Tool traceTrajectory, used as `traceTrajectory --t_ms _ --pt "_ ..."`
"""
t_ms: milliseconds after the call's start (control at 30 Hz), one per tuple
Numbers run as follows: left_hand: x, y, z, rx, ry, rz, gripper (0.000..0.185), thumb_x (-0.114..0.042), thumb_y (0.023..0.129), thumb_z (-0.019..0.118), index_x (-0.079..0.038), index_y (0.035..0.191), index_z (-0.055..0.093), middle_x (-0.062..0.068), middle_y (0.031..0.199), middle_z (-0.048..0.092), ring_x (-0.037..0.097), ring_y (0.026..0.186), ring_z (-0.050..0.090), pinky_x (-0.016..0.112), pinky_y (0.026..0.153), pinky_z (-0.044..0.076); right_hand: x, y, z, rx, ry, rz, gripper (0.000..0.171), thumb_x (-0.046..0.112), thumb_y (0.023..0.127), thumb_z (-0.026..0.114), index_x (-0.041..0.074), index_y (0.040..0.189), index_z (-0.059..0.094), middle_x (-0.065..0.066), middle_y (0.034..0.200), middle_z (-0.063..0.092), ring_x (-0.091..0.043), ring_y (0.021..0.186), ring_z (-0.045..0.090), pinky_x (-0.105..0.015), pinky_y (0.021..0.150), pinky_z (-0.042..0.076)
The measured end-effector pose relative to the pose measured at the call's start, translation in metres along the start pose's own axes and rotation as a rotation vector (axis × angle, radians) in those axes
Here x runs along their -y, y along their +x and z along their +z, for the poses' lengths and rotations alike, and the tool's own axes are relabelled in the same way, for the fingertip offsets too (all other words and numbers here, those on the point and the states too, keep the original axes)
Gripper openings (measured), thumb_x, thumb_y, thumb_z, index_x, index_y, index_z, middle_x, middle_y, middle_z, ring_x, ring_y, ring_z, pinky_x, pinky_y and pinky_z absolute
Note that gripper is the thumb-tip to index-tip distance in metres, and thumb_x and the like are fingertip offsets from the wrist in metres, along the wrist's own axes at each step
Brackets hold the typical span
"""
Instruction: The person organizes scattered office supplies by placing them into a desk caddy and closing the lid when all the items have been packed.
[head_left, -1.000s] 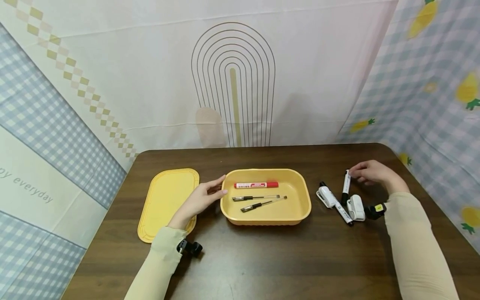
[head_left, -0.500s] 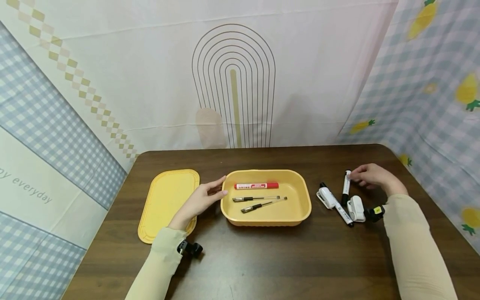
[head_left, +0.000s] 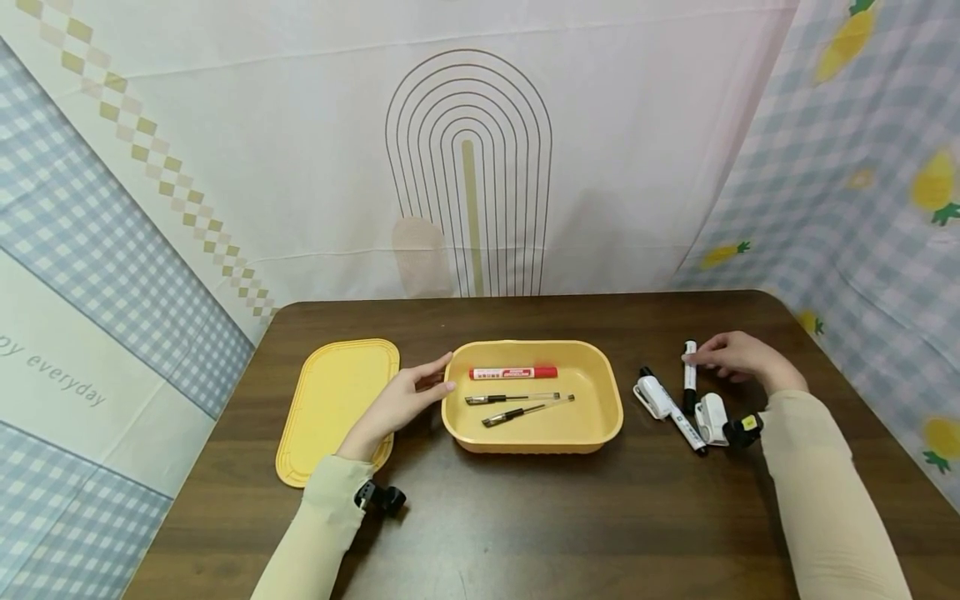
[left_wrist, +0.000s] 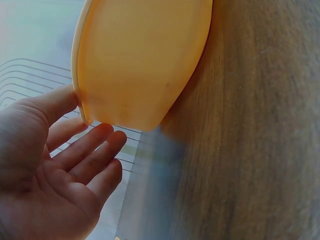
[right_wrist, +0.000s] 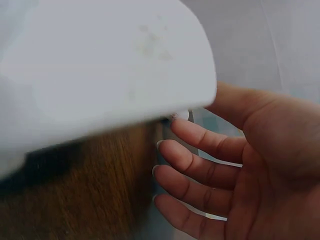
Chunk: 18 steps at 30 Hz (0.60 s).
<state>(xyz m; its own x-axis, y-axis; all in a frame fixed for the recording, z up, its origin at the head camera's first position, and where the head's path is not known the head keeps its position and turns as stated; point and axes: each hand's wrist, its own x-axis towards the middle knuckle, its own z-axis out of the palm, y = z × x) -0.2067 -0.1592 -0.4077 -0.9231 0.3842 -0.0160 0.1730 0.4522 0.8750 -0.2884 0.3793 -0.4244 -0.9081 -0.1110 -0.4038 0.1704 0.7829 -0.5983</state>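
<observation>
In the head view, a yellow plastic box (head_left: 532,435) holds a red marker (head_left: 513,372) and two clear pens with black grips (head_left: 512,398). My left hand (head_left: 401,404) grips the box's left rim with thumb and forefinger; the left wrist view shows the other fingers loosely bent below the rim. To the right, my right hand (head_left: 742,360) pinches the far end of a white marker (head_left: 690,375) with black ends. A large blurred white object (right_wrist: 110,65) hides the thumb's tip and most of the marker in the right wrist view.
A yellow lid (head_left: 333,408) lies flat left of the box. Another white marker with black ends (head_left: 687,429) lies under or beside a white rounded piece with a clip (head_left: 652,395). A second white piece (head_left: 711,418) stands close to my right wrist. Fabric hangs behind the table.
My right hand has shifted slightly left and nearer, and the far end of the white marker has swung left with it. My left hand stays at the box's rim.
</observation>
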Motion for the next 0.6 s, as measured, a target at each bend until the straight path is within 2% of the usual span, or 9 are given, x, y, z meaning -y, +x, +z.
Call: traceTrajectory --t_ms 233,600 --pt "0.03 0.01 0.005 -0.022 -0.006 0.013 0.057 -0.016 0.101 0.064 -0.001 0.152 0.041 0.019 0.15 0.047 0.036 0.13 0.054 0.05 0.108 0.043 0.004 0.001 0.002 0.005 -0.038 0.0 0.056 0.041 0.094 0.07 -0.01 0.116 0.063 -0.012 0.095 0.063 -0.025 0.083 0.059 -0.039 0.069 0.055" --pt "0.034 0.01 0.004 -0.038 0.012 0.011 0.058 -0.024 0.1 0.067 -0.01 0.151 0.046 0.009 0.15 0.051 0.026 0.128 0.057 0.043 0.107 0.046 0.005 0.003 0.004 -0.019 -0.048 0.0 0.054 0.04 0.094 0.07 -0.01 0.112 0.066 -0.014 0.094 0.066 -0.028 0.084 0.062 -0.04 0.07 0.056"
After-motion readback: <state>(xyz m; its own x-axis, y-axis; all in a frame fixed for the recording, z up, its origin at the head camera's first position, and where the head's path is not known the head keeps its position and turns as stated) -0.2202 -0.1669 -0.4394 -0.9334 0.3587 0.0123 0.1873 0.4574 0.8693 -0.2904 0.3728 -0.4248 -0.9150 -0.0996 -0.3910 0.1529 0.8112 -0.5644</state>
